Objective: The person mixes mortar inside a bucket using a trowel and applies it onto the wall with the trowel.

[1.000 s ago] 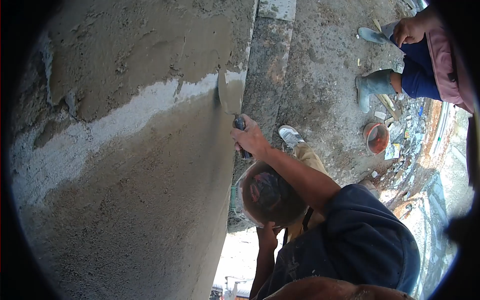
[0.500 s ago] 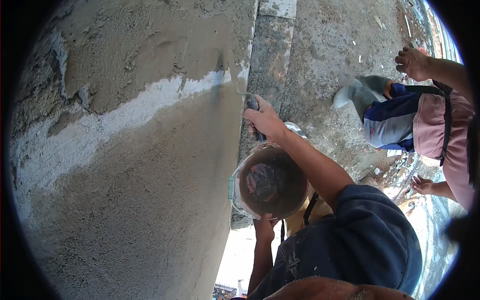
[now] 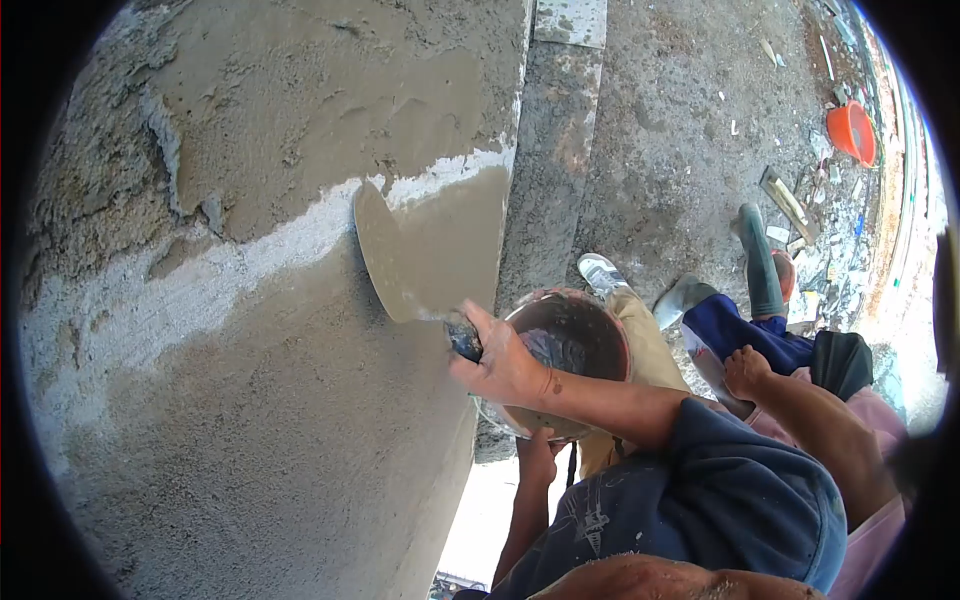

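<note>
My right hand [image 3: 500, 360] is closed around the dark handle of a trowel [image 3: 385, 255]. The trowel's broad, mortar-coated blade lies against the plastered wall [image 3: 250, 400], just at the pale unplastered strip [image 3: 290, 235]. Smooth wet mortar [image 3: 455, 230] covers the wall between the blade and the wall's edge. Below my right forearm is a bucket [image 3: 625, 350] with some mortar low inside. My left hand [image 3: 538, 456] grips the bucket's near rim, its fingers partly hidden beneath.
Another person in a pink top stands close on my right, one hand [image 3: 745, 372] near my elbow. An orange bucket [image 3: 850, 133] and scattered debris [image 3: 790, 205] lie on the rough ground. A flat board [image 3: 550, 130] runs along the wall's foot.
My right hand has swung the trowel left from the wall's edge onto its face, and fresh smooth mortar shows there. The other person has come nearer. My left hand stays on the bucket.
</note>
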`<state>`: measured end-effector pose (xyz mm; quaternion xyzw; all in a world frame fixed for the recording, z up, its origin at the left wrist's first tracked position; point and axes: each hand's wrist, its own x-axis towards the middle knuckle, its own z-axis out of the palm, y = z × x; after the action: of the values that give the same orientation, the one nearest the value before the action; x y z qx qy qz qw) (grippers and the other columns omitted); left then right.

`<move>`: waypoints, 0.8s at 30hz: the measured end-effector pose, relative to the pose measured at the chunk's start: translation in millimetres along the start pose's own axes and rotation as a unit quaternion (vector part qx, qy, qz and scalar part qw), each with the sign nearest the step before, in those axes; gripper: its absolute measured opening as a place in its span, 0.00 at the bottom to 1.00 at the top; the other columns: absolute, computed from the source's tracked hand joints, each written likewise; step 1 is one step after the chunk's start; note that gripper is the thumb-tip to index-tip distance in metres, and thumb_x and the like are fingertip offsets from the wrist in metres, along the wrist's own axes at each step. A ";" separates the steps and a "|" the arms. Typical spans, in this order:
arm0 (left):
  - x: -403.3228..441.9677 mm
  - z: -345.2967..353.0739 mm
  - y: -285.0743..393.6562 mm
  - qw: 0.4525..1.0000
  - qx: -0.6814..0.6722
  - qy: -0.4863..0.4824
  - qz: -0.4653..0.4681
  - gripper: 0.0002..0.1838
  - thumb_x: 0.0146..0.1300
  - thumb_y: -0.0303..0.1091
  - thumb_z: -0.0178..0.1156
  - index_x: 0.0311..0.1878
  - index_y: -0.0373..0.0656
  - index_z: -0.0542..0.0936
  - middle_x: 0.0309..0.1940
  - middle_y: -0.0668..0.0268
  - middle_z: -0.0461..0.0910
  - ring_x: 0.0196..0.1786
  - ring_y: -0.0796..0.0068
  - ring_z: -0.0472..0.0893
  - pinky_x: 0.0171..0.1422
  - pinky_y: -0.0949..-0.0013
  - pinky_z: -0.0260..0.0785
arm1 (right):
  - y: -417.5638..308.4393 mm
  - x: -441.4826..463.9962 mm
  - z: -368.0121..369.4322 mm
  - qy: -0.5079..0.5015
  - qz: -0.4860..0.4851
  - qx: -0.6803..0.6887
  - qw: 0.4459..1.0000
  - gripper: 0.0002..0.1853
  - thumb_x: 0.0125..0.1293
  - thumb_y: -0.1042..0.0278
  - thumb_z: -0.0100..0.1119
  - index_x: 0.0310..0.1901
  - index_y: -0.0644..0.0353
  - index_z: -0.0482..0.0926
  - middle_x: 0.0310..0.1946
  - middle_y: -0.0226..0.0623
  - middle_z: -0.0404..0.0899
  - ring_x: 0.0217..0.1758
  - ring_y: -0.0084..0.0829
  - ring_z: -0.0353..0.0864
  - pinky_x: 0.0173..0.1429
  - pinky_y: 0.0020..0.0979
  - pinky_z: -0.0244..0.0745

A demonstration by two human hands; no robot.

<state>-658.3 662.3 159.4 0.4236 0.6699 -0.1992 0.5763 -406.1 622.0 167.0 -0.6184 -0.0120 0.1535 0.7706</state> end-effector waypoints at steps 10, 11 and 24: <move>30.1 -21.1 -34.7 0.991 0.094 -0.043 0.080 0.12 0.67 0.23 0.60 0.51 0.30 0.76 0.50 0.54 0.79 0.51 0.64 0.85 0.53 0.61 0.83 | 105.9 217.8 -115.5 0.043 0.345 0.558 0.754 0.07 0.67 0.73 0.58 0.36 0.52 0.68 0.23 0.27 0.71 0.20 0.24 0.74 0.23 0.34 0.74; 33.8 -29.1 -42.9 0.986 0.110 -0.064 0.103 0.17 0.64 0.23 0.60 0.56 0.33 0.73 0.51 0.54 0.78 0.51 0.61 0.85 0.52 0.60 0.85 | 69.7 236.7 -118.6 0.043 0.304 0.534 0.788 0.08 0.67 0.74 0.58 0.36 0.52 0.68 0.23 0.27 0.71 0.20 0.23 0.74 0.23 0.35 0.74; 21.1 -21.0 -25.9 0.980 0.151 -0.069 0.112 0.24 0.60 0.25 0.60 0.61 0.40 0.71 0.51 0.59 0.78 0.48 0.61 0.85 0.46 0.61 0.86 | -59.9 172.9 -69.4 0.070 -0.047 0.016 0.996 0.14 0.59 0.73 0.59 0.46 0.62 0.69 0.24 0.43 0.74 0.25 0.42 0.79 0.33 0.43 0.74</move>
<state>-691.1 670.8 139.2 0.5638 0.5390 -0.2606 0.5689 -213.7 588.4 178.4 -0.6144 0.0157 0.0738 0.7854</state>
